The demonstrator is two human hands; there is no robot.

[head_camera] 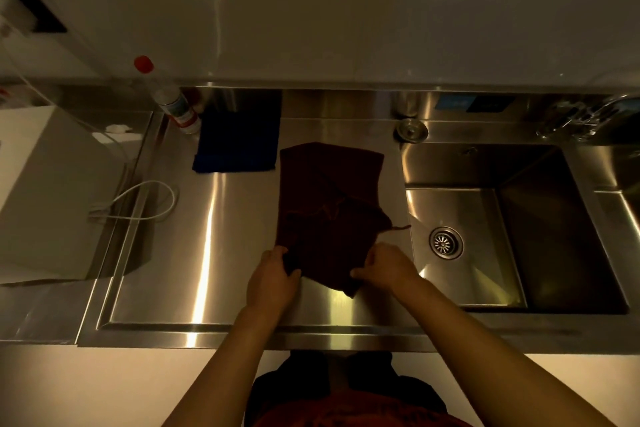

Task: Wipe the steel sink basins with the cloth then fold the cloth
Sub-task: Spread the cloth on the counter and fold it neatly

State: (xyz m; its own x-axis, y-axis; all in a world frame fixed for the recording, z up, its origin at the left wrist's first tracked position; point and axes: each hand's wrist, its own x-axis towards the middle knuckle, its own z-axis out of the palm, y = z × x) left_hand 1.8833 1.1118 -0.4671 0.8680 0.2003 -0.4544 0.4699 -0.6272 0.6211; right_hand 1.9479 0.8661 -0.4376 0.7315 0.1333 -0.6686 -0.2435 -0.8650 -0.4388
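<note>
On steel drainboard (214,253): dark red cloth (329,204) spread flat; left hand (273,279), right hand (388,265) fingers pinching near corners.

Blue cloth (237,142) beside a red-capped, perhaps detergent, bottle (169,99).

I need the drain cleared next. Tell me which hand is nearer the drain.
Right. The right hand grips the cloth just left of the drain; the left hand holds the cloth's other corner, farther left.
</note>
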